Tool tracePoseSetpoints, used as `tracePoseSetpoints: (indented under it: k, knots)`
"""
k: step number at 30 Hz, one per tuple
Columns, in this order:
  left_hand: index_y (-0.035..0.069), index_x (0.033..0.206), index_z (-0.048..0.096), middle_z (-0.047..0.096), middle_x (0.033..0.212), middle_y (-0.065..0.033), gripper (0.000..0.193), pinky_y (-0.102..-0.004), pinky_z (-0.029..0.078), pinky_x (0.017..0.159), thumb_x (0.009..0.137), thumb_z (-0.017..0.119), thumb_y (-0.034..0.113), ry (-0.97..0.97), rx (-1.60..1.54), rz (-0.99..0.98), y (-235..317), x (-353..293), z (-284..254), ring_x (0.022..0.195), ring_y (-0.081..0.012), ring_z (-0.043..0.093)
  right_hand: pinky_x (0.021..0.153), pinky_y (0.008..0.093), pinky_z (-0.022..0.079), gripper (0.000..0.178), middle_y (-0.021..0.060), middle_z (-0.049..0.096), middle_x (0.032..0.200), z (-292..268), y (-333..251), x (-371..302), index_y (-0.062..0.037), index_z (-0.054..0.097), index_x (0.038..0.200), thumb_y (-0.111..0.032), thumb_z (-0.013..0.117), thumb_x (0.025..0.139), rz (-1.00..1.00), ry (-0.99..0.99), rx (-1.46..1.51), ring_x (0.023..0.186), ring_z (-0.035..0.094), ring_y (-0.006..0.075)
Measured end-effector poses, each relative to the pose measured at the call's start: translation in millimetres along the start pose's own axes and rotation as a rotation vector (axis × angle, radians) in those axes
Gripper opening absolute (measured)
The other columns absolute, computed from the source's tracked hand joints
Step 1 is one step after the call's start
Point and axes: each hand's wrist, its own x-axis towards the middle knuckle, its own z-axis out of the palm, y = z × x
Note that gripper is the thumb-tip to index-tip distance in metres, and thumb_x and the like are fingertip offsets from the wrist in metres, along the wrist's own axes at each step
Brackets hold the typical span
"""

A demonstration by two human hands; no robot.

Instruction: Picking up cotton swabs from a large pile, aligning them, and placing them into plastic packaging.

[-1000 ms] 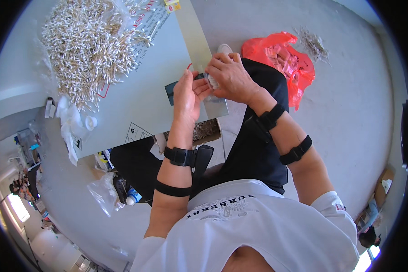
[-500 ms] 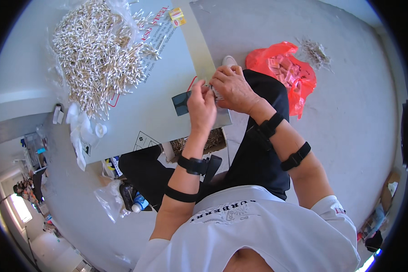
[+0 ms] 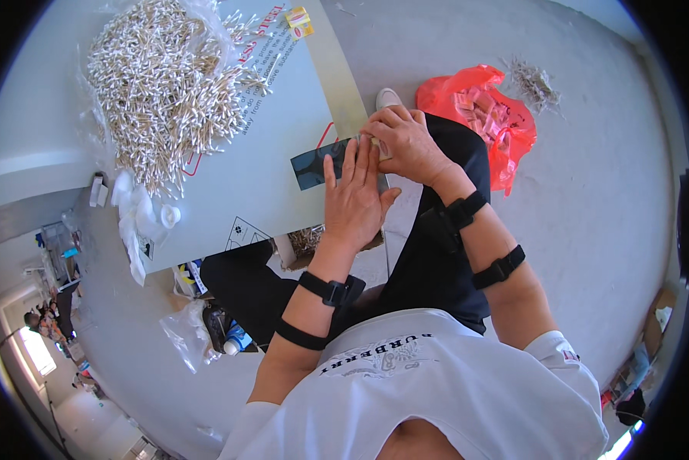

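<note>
My left hand (image 3: pixel 354 195) lies flat with its fingers stretched out over a dark film sheet (image 3: pixel 308 170) near the table's right corner. Its fingertips reach the edge of a small pale packet (image 3: pixel 383 149) with a pinkish mark. My right hand (image 3: pixel 410 146) is closed around that packet, its fingers bent over the top. Much of the packet is covered by both hands. A large heap of cotton swabs (image 3: pixel 160 92) is spread on a clear plastic bag at the table's far left.
Small yellow boxes (image 3: pixel 299 21) stand at the table's (image 3: pixel 229 192) far edge. A red plastic bag (image 3: pixel 446 92) with pink packets sits on the floor at right, beside a pile of loose swabs (image 3: pixel 534 84). Under the table is a cardboard box (image 3: pixel 287 251) of swabs. White plastic (image 3: pixel 135 222) hangs at left.
My left hand has opened from bent fingers to a flat, stretched pose over the film sheet. White swab ends showed between the hands before; now the pale packet's face shows there.
</note>
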Motion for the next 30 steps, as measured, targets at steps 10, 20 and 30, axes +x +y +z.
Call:
tracePoseSetpoints:
  k: [10,20,30]
  knots:
    - [-0.001,0.142,0.039,0.024,0.156,-0.0175,0.071,-0.0551,0.011,0.115,0.089,0.061,0.041,0.146,-0.137,-0.188,-7.9,-3.8,9.8,0.146,-0.0321,0.016,0.096,0.0435,0.030,0.056,0.0051,0.058,0.111,-5.0,-7.0,-2.2,-0.0115,0.065,0.112,-0.015,0.080,0.057,0.005,-0.016,-0.124,0.120,0.045,0.0263]
    - [0.000,0.134,0.050,0.024,0.155,-0.0186,0.064,-0.0634,0.005,0.112,0.089,0.059,0.044,0.082,-0.032,-0.075,-12.2,-0.3,10.5,0.146,-0.0361,0.012,0.095,0.0438,0.030,0.057,0.0043,0.058,0.109,-6.8,-3.6,2.8,-0.0135,0.068,0.109,-0.020,0.082,0.054,0.006,-0.067,-0.074,0.120,0.044,0.0265]
    - [0.011,0.144,0.039,0.024,0.156,-0.0125,0.067,-0.0633,0.007,0.112,0.088,0.062,0.040,0.087,0.005,-0.052,-5.9,9.0,8.5,0.146,-0.0347,0.012,0.095,0.0446,0.031,0.060,0.0042,0.059,0.111,-4.7,-0.5,-1.7,-0.0183,0.069,0.112,-0.022,0.082,0.054,0.077,-0.056,-0.030,0.120,0.044,0.0276]
